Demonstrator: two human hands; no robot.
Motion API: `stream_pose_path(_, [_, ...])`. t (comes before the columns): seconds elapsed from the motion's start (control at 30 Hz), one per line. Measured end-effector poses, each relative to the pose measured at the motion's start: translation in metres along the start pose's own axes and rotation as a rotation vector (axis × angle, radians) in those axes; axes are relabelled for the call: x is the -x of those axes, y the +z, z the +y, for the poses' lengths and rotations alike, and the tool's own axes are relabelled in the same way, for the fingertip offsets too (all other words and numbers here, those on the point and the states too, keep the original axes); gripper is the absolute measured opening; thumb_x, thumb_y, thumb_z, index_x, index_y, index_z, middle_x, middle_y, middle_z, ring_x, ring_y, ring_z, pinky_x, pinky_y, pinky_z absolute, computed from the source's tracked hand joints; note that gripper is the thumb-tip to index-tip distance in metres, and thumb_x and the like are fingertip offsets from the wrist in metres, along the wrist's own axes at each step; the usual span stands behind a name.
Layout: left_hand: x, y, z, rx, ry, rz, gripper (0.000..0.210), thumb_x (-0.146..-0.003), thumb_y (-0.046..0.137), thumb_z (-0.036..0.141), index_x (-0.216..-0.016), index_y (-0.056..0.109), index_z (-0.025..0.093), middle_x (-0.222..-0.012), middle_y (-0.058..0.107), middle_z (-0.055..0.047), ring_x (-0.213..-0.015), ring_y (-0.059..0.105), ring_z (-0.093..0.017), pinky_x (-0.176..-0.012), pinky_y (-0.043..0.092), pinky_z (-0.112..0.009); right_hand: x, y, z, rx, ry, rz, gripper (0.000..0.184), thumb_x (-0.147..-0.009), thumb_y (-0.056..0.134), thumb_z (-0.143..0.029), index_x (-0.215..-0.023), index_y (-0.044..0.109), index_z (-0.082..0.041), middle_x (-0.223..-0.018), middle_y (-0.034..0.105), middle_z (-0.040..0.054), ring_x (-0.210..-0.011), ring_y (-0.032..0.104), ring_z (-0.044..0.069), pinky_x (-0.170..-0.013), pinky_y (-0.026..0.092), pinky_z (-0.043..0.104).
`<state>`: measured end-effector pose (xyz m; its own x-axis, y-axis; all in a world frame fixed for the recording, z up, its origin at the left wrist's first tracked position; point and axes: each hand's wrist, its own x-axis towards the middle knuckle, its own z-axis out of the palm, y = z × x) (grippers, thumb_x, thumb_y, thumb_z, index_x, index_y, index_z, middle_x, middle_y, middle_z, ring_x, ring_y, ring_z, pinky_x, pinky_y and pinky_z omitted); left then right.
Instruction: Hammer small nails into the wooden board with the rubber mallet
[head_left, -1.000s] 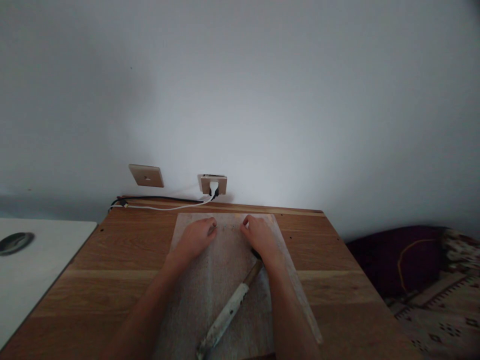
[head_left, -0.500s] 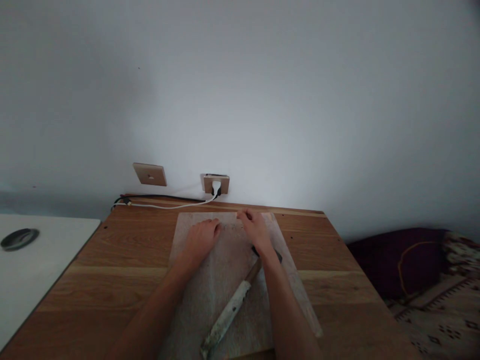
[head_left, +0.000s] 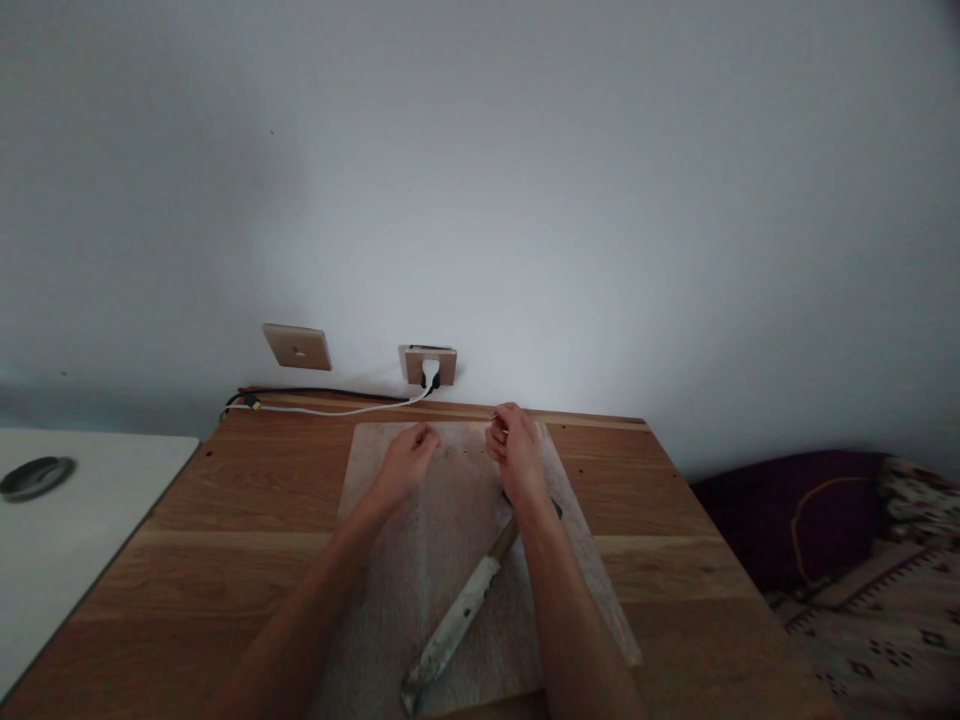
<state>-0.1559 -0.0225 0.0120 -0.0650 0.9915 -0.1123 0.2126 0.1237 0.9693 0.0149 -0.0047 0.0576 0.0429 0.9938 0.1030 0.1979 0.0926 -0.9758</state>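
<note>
A light wooden board (head_left: 450, 520) lies on the table. Over its far left part is my left hand (head_left: 409, 457), fingers curled and pinched together; whatever they may hold is hidden. At the far right of the board, my right hand (head_left: 519, 455) is closed, with a thin, nail-like piece (head_left: 498, 419) showing at its fingertips. A hammer (head_left: 456, 622) lies slantwise on the board, its pale, dark-spotted handle towards me. My right forearm partly covers its dark head (head_left: 556, 508). Tiny dark specks dot the board between my hands.
Behind the wooden table (head_left: 225, 575) rises a wall (head_left: 600, 220). A white plug (head_left: 430, 373) sits in a socket, its white cable (head_left: 330, 412) running left beside a black one. A white surface (head_left: 82, 540) stands left; purple cloth (head_left: 817, 510) lies right.
My right hand has lifted and turned, so the thin piece at its fingertips now shows. My left hand has risen slightly with its fingers drawn together. The hammer stays where it was.
</note>
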Motion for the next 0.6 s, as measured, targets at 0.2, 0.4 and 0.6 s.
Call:
stream_pose_path(0.2, [0.006, 0.012, -0.01, -0.608, 0.305, -0.083, 0.021, -0.095, 0.055, 0.023, -0.11, 0.07, 0.02, -0.118, 0.075, -0.013, -0.112, 0.069, -0.029, -0.1, 0.048, -0.038, 0.002, -0.008, -0.015, -0.277, 0.038, -0.022, 0.034, -0.085, 0.042, -0.058, -0.07, 0.034, -0.028, -0.058, 0.025, -0.0108, -0.041, 0.02, 0.01, -0.036, 0.019, 0.023])
stream_pose_path(0.4, [0.007, 0.014, -0.006, -0.614, 0.258, -0.028, 0.01, -0.097, 0.057, 0.028, -0.094, 0.063, 0.021, -0.094, 0.073, -0.009, -0.092, 0.07, -0.026, -0.085, 0.049, -0.035, 0.009, 0.005, -0.008, -0.108, -0.006, -0.09, 0.035, -0.087, 0.058, -0.049, -0.065, 0.043, -0.026, -0.054, 0.036, -0.0089, -0.045, 0.03, 0.011, -0.043, 0.025, 0.024])
stream_pose_path(0.6, [0.003, 0.016, 0.006, 0.332, -0.081, 0.034, 0.023, -0.095, 0.053, 0.032, -0.075, 0.047, 0.022, -0.063, 0.043, 0.005, -0.053, 0.043, -0.012, -0.052, 0.035, -0.023, 0.016, 0.006, -0.015, 0.186, -0.105, -0.051, 0.032, -0.091, 0.062, -0.037, -0.063, 0.054, -0.024, -0.059, 0.054, -0.0027, -0.06, 0.05, 0.016, -0.061, 0.035, 0.028])
